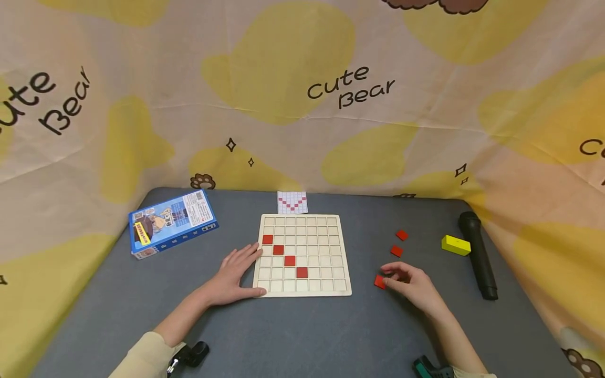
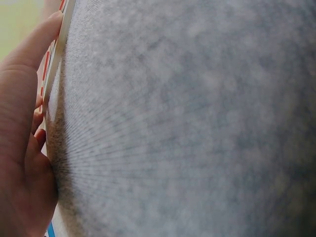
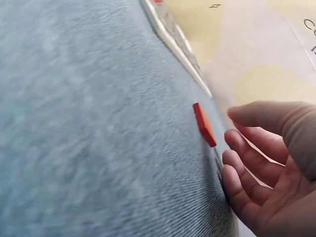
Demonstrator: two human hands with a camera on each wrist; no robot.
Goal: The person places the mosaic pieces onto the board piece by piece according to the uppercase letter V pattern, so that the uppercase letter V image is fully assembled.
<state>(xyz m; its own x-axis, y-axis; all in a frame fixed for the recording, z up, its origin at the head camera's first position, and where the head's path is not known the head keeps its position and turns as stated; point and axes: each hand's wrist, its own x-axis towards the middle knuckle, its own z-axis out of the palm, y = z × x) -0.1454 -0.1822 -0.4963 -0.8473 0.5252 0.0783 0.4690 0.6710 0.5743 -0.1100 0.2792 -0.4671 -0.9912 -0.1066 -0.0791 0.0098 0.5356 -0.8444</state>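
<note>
At four o'clock from the board [image 1: 313, 261], the empty right grip [image 1: 413, 287] should pinch the tile [image 1: 379, 282] edgewise; left grip [image 1: 231, 276] released.

In the head view, bare tabletop [image 1: 302, 338] at lower center gives a hand a broad way in, and a strip right of the board [image 1: 326, 257] leads upward until the hanging cloth [image 1: 283, 63] walls off the top. A red tile [image 1: 379, 282] by the right hand [image 1: 411, 283] narrows that strip; two tiles [image 1: 402, 235] lie above. At far right, the yellow block [image 1: 456, 245] and microphone [image 1: 478, 257] obstruct; at left, the left hand [image 1: 233, 275] and blue box [image 1: 172, 223] do.
</note>
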